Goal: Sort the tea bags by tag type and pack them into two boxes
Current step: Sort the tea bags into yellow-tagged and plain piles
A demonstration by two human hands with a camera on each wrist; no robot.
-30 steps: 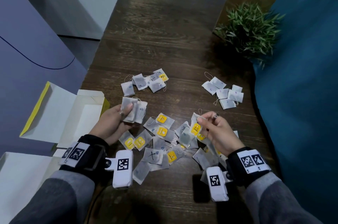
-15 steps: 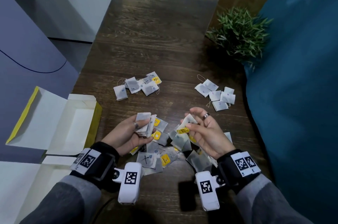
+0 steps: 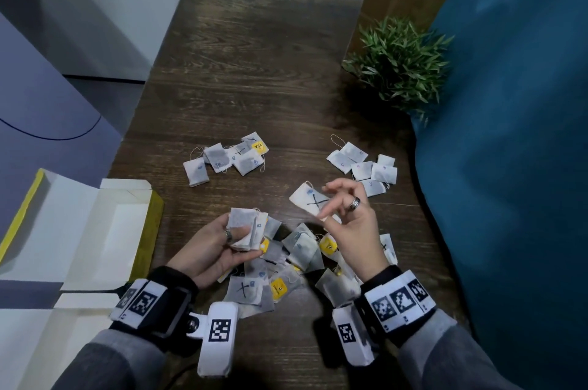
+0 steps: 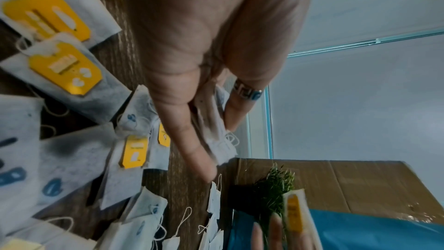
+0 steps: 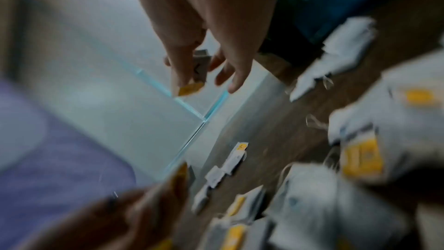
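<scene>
overhead, a dark wood-grain desk (image 3: 254, 71) ran from the bottom of the frame up to a rounded far edge at top centre, where pale light glared off it. at the left edge of the frame a lilac panel with a thin curved line met white walls; a teal fabric mass filled the right side, with a brown cardboard panel behind a small green plant (image 3: 401, 61) at upper right.

an open box (image 3: 105, 230) with a yellow outer wall and white inside lay at the left of the desk, and part of a second white box (image 3: 28, 342) showed at lower left.

loose tea bags (image 3: 302, 249) were heaped at lower centre between the two hands, some with yellow tags, some marked with a black cross. a small group of tea bags (image 3: 222, 157) lay above the heap at centre, one showing a yellow tag; another group (image 3: 366, 166) of plain white ones lay to its right, well apart.

the left hand (image 3: 216, 246) was curled round a small stack of tea bags (image 3: 245, 227), thumb on top. the right hand (image 3: 350, 217) was raised above the heap, pinching a cross-marked tea bag (image 3: 310, 200) between thumb and fingertips. the right wrist view was blurred.
</scene>
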